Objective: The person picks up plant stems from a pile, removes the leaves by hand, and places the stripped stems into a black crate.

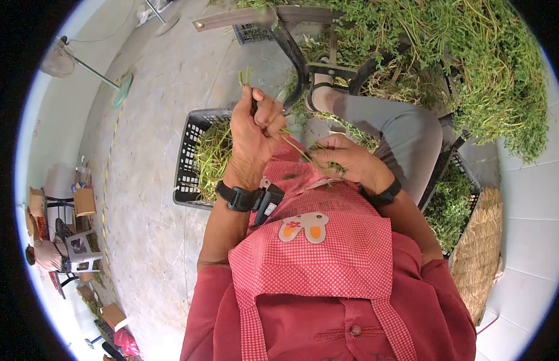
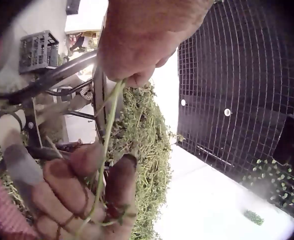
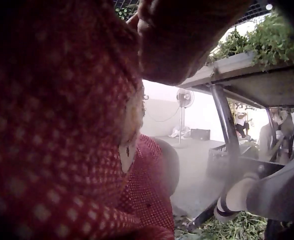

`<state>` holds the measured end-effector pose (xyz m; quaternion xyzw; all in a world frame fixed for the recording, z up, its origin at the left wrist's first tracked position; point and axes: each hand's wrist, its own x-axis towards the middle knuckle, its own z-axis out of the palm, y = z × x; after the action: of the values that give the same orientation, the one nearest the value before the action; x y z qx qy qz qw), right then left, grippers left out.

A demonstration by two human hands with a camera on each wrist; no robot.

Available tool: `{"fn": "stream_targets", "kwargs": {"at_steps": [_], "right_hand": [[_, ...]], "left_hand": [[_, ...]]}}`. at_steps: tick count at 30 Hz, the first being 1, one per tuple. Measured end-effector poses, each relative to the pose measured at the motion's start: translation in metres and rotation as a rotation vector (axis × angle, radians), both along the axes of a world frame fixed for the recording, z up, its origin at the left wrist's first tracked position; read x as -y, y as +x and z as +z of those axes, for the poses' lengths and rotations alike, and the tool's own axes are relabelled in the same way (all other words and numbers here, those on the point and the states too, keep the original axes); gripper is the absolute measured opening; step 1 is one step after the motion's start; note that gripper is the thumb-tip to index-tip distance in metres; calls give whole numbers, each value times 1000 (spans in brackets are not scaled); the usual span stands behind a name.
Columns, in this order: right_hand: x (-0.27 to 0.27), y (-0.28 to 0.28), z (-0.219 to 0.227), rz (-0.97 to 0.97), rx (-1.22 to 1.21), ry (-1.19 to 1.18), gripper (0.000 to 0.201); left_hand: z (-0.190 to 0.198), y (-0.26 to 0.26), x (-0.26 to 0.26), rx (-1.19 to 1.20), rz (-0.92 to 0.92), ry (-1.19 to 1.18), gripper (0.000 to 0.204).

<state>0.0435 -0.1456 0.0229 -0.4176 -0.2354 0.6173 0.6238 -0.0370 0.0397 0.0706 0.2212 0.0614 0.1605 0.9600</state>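
My left hand (image 1: 253,129) is curled round green stems (image 1: 244,76), whose cut-looking ends stick up past the thumb. One thin stem (image 1: 296,146) runs from it to my right hand (image 1: 345,157), which pinches its leafy lower part over the red checked apron (image 1: 309,240). The left wrist view has my left hand (image 2: 147,40) at the top, gripping the stem (image 2: 108,130); my right hand's (image 2: 77,195) thumb and fingers lie around its lower end. In the right wrist view, my right hand (image 3: 187,40) is dark and its fingertips are hidden.
A black crate (image 1: 184,162) of stems stands on the floor at the left. Leafy greens (image 1: 490,72) are heaped on the table at the upper right, its metal legs near my knee. Another crate (image 1: 472,201) of greens and a straw mat (image 1: 479,240) are at the right.
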Motion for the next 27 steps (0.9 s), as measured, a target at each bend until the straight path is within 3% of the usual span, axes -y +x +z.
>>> {"fn": "stream_targets", "kwargs": {"at_steps": [3,10,13,14,17,19,22,23,27], "right_hand": [[1,-3,5,15,84,-131,16],[-5,-17,22,-51,199,-187,15],[-7,-19,13,-370,16,-251,10],[-8,-15,9,-370,21,-247,10],[-3,1,-6,-366,-26,-157,9],[-2,6,-14,-597,-72,-213,9],[2,20,-7,-639,-205,-164,16],[9,35,-38,-473,-322,11,11],[0,21,-15,-562,-381,-169,15]], "left_hand": [[2,0,-8,31,31,21,34],[12,-6,-3,-1,171,159,31],[14,-8,0,5,159,329,23],[15,-10,3,-8,156,393,22],[14,-10,4,-21,132,335,26],[13,-13,3,-55,113,268,28],[7,-14,-15,44,106,216,35],[8,-16,-19,65,117,187,37],[4,-18,-30,95,120,179,39]]}}
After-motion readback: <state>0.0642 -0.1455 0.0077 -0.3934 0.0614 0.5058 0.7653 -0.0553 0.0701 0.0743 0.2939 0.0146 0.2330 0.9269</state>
